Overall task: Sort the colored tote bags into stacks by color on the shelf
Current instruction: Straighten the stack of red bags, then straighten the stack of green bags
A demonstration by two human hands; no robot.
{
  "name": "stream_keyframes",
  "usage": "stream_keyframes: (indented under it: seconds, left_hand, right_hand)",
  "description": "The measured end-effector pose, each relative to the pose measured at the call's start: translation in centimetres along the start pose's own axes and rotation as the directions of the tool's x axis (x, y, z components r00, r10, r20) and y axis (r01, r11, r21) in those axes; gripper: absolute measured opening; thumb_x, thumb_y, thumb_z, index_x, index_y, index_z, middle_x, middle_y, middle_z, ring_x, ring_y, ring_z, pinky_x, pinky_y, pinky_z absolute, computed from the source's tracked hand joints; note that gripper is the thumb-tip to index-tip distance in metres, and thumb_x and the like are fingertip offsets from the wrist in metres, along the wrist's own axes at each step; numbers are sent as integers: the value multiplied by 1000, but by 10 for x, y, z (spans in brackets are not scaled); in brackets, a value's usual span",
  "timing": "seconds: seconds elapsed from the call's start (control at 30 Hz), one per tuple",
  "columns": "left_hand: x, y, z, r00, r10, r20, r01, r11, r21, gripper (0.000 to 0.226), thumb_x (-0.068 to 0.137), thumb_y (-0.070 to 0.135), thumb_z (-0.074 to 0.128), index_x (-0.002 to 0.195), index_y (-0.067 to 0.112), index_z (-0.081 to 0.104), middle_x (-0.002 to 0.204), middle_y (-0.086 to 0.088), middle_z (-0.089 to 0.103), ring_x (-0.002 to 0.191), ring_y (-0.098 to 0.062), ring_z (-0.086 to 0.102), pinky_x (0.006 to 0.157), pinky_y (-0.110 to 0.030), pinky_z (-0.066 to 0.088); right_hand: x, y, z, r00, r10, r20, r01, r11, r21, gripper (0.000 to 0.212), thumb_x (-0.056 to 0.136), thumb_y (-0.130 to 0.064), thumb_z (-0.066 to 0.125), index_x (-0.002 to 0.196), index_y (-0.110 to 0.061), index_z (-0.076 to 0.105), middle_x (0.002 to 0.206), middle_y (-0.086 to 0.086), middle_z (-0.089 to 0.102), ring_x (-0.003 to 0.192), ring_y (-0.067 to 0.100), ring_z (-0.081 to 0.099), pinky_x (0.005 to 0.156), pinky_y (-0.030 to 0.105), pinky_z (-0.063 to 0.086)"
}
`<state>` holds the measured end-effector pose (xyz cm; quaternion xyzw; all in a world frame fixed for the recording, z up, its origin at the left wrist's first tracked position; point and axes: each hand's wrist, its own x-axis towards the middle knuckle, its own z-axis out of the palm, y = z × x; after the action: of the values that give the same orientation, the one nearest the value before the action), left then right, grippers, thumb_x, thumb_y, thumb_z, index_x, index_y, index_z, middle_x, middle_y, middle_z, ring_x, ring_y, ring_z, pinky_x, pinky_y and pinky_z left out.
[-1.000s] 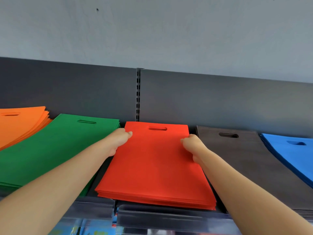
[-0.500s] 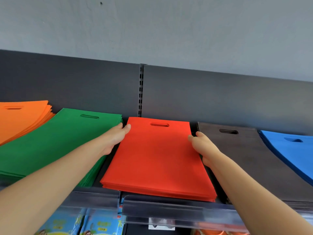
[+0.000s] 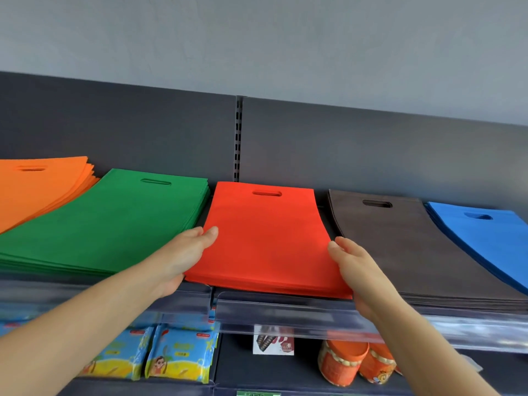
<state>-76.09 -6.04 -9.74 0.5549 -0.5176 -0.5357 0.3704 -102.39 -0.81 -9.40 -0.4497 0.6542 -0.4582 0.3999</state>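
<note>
Left hand (image 3: 183, 252), right hand (image 3: 357, 270), fingers straight, pressing sides of red stack (image 3: 265, 238), slid nearer than before, blue stack (image 3: 485, 238) cropped at right

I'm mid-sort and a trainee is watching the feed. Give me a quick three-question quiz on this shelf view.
1. True or false: the left hand and right hand rest against opposite side edges of the red stack.
2. How many colour stacks of bags show on the top shelf?
3. Fill in: the stack directly right of the red one is ____.
Key: 1 true; 2 five; 3 the brown stack.
</note>
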Motion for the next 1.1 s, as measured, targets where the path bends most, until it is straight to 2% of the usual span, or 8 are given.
stream_keyframes:
  seconds: [0.1, 0.2, 0.3, 0.4, 0.57, 0.77, 0.93, 1.1]
  left_hand:
    - [-5, 0, 6, 999, 25, -48, -22, 997, 75, 68, 97, 47, 43, 154, 21, 14, 160, 3, 12, 147, -20, 13, 117, -43, 9]
    - [-13, 7, 5, 999, 10, -49, -3, 992, 129, 71, 96, 50, 44, 154, 21, 14, 160, 2, 12, 147, -21, 13, 117, -42, 11]
    - [-18, 8, 0, 999, 12, -32, -5, 981, 196, 77, 92, 51, 50, 154, 21, 15, 160, 2, 12, 147, -21, 14, 118, -43, 12]
    - [-21, 4, 1, 999, 21, -29, -11, 953, 304, 73, 96, 37, 53, 154, 17, 14, 160, 1, 12, 147, -19, 14, 119, -39, 13]
    - [-23, 1, 11, 997, 49, -60, -16, 894, 448, 68, 99, 20, 50, 154, 15, 10, 160, -1, 9, 147, -19, 13, 118, -35, 14]
    - [-35, 9, 8, 989, 127, -81, -57, 816, 576, 70, 100, 30, 46, 154, 16, 4, 161, 2, -1, 148, -15, 5, 120, -35, 9]
    - [-57, 19, -31, 963, 236, -133, -71, 693, 717, 61, 100, 29, 46, 153, 18, 18, 161, 4, 0, 147, -16, 12, 119, -35, 13]
    - [-71, 23, -96, 938, 269, -219, 35, 554, 832, 50, 102, 21, 42, 150, 19, 28, 160, 2, 12, 146, -18, 16, 118, -35, 12]
  right_hand:
    - [-1, 4, 0, 998, -53, 40, 58, 990, -126, 53, 100, -38, 44, 147, -18, 35, 148, -1, 43, 134, 17, 41, 114, 36, 30]
    - [-8, 1, -8, 987, -93, 134, 128, 952, -278, 68, 90, -47, 59, 148, -21, 34, 151, -1, 38, 139, 14, 34, 115, 33, 27]
    - [-15, -5, -19, 953, -151, 263, 269, 820, -505, 91, 69, -51, 78, 146, -27, 35, 155, -3, 28, 145, 9, 21, 117, 33, 24]
    - [-15, -5, -24, 932, -205, 297, 352, 705, -616, 81, 66, -49, 81, 138, -31, 48, 151, -6, 37, 139, 9, 33, 113, 28, 29]
    - [-15, -2, -23, 916, -268, 300, 402, 630, -664, 62, 72, -46, 78, 129, -33, 56, 147, -4, 43, 140, 11, 32, 113, 29, 29]
    - [-19, -13, -17, 884, -292, 364, 464, 460, -757, 79, 76, -61, 67, 144, -31, 39, 158, 2, 21, 149, 17, 5, 117, 33, 16]
    - [-31, -42, 23, 758, -478, 444, 644, 437, -628, 67, 81, -58, 63, 139, -30, 47, 156, 1, 28, 148, 13, 8, 118, 29, 12]
    - [-42, -69, 89, 608, -518, 602, 794, 376, -478, 56, 86, -49, 63, 134, -23, 53, 148, 1, 42, 144, 15, 24, 114, 23, 17]
